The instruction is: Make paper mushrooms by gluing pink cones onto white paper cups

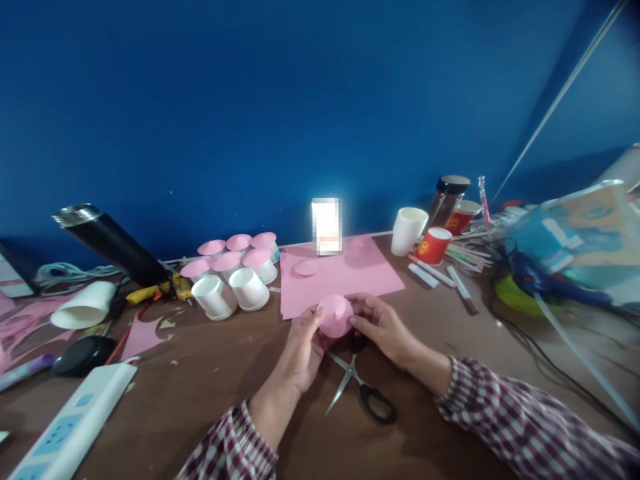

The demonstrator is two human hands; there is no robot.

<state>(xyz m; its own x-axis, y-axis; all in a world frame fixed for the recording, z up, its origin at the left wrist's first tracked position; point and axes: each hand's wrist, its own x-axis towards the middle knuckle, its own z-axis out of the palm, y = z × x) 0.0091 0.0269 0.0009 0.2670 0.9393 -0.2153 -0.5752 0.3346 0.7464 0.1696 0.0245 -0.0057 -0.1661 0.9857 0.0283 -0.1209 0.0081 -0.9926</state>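
Observation:
Between my two hands is a small pink paper cone (335, 316), held by its edges. My left hand (306, 347) pinches its left side, thumb on top; my right hand (383, 327) grips its right side the same way. Just below lie black-handled scissors (353, 372) with their blades apart on the table. Beyond the hands, pink paper sheets (345, 280) lie flat, with another pink cone (305, 267) on them. To the left stand several white paper cups with pink cone tops (229, 261). In front of those are two white cups (249, 289) without tops.
A power strip (75, 420), black flask (110, 243), yellow-handled tool (150, 292) and pink paper scraps (143, 335) lie left. At right are a white cup (409, 231), red cups (433, 247), sticks, a glue gun (555, 293) and cables. A blue wall (320, 107) stands behind.

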